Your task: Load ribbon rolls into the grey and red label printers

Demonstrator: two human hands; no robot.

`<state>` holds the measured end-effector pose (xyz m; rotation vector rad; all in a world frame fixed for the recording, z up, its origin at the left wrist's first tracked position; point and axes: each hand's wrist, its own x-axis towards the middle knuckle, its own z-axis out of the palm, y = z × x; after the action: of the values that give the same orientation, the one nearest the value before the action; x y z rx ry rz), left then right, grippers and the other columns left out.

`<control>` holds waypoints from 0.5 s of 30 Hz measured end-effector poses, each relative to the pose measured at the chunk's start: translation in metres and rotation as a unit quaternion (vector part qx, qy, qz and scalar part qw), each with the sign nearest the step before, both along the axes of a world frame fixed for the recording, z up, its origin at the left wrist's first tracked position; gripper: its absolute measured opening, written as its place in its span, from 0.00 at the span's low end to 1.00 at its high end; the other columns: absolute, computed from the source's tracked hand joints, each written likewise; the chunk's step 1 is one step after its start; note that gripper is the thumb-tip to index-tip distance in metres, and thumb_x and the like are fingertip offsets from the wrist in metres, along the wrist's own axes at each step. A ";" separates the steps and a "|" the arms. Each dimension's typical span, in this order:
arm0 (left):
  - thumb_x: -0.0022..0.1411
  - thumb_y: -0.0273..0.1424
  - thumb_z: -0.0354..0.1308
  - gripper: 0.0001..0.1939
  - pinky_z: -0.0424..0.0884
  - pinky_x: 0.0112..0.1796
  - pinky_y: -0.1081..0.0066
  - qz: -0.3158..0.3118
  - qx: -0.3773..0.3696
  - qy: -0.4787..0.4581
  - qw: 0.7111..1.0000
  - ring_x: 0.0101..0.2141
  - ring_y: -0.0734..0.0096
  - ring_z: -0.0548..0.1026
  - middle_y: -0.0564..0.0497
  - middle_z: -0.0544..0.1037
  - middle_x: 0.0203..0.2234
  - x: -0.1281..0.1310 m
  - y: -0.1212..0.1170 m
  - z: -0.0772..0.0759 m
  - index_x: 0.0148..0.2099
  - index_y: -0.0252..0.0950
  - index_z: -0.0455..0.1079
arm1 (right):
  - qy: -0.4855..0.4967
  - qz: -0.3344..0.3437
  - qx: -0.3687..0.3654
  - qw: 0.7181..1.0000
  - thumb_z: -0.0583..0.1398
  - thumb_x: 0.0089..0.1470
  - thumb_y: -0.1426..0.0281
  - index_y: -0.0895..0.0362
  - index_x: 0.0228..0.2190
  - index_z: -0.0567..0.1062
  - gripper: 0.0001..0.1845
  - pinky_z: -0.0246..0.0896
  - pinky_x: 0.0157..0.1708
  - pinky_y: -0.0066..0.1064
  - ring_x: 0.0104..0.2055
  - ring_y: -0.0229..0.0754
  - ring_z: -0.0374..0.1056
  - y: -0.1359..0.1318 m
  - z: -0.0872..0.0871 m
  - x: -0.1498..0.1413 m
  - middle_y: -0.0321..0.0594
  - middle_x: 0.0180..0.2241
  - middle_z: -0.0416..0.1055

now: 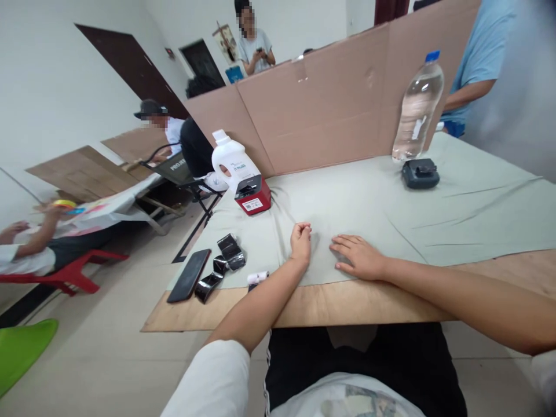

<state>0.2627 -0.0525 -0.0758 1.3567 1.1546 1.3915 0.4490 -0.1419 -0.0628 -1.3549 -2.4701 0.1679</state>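
My left hand (301,244) rests on the grey-green cloth (339,191) with its fingers curled in, and nothing shows in it. To its right lies my right hand (358,256), palm down on the cloth, fingers stretched out and apart. The two hands do not touch. Left of my left forearm are a small white cylinder (258,278), partly hidden by the arm, a folded strip of glossy black packets (231,252) and a black phone (190,276). Farther back stands a red and black box-shaped device (254,197) before a white jug (234,155).
A tall cardboard panel (321,116) borders the table's back. A clear bottle with a blue cap (419,110) and a dark battery-like block (420,174) stand at the back right. The bare wooden edge (347,304) runs along the front. Several people are around the room.
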 end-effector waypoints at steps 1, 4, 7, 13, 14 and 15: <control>0.58 0.32 0.53 0.04 0.65 0.36 0.70 0.007 -0.014 0.002 1.000 0.33 0.70 0.69 0.52 0.71 0.30 -0.001 -0.001 -0.001 0.35 0.38 0.67 | -0.004 -0.003 0.001 1.000 0.55 0.59 0.54 0.54 0.57 0.70 0.28 0.54 0.60 0.51 0.65 0.54 0.56 0.006 0.000 0.006 0.48 0.62 0.62; 0.58 0.31 0.53 0.04 0.65 0.38 0.69 0.003 -0.024 0.026 0.999 0.33 0.69 0.69 0.52 0.72 0.29 -0.001 0.000 0.001 0.34 0.38 0.68 | -0.016 -0.102 0.039 0.994 0.55 0.58 0.54 0.55 0.55 0.71 0.28 0.49 0.60 0.60 0.66 0.60 0.53 0.045 0.009 0.043 0.53 0.62 0.62; 0.59 0.32 0.54 0.05 0.64 0.39 0.68 -0.017 -0.013 0.048 0.999 0.33 0.68 0.69 0.52 0.72 0.28 0.000 0.000 0.002 0.33 0.38 0.69 | -0.020 -0.288 0.102 0.952 0.60 0.55 0.58 0.61 0.56 0.68 0.31 0.37 0.60 0.67 0.68 0.68 0.42 0.095 0.029 0.106 0.60 0.66 0.52; 0.58 0.32 0.57 0.03 0.65 0.39 0.67 -0.049 0.016 0.091 0.995 0.34 0.66 0.70 0.52 0.72 0.29 0.001 0.000 0.003 0.33 0.38 0.69 | 0.036 -0.543 0.077 0.835 0.56 0.54 0.48 0.71 0.58 0.62 0.44 0.35 0.56 0.67 0.66 0.82 0.28 0.127 0.049 0.208 0.74 0.66 0.34; 0.58 0.31 0.57 0.03 0.65 0.39 0.67 -0.052 0.017 0.102 0.993 0.34 0.66 0.70 0.52 0.72 0.29 0.002 0.000 0.003 0.33 0.38 0.69 | 0.057 -0.561 0.049 0.824 0.56 0.53 0.46 0.72 0.58 0.62 0.46 0.39 0.55 0.65 0.66 0.83 0.32 0.126 0.047 0.214 0.75 0.66 0.34; 0.58 0.30 0.56 0.03 0.66 0.40 0.67 -0.055 0.019 0.116 0.992 0.34 0.66 0.70 0.52 0.72 0.30 0.002 0.000 0.004 0.34 0.38 0.69 | 0.077 -0.575 0.022 0.814 0.57 0.52 0.46 0.70 0.59 0.61 0.47 0.43 0.54 0.62 0.65 0.81 0.37 0.124 0.044 0.218 0.75 0.65 0.36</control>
<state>0.2649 -0.0528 -0.0717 1.6174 1.1875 1.2048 0.6666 -0.0176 -0.0185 -2.3936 -1.1494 -0.0728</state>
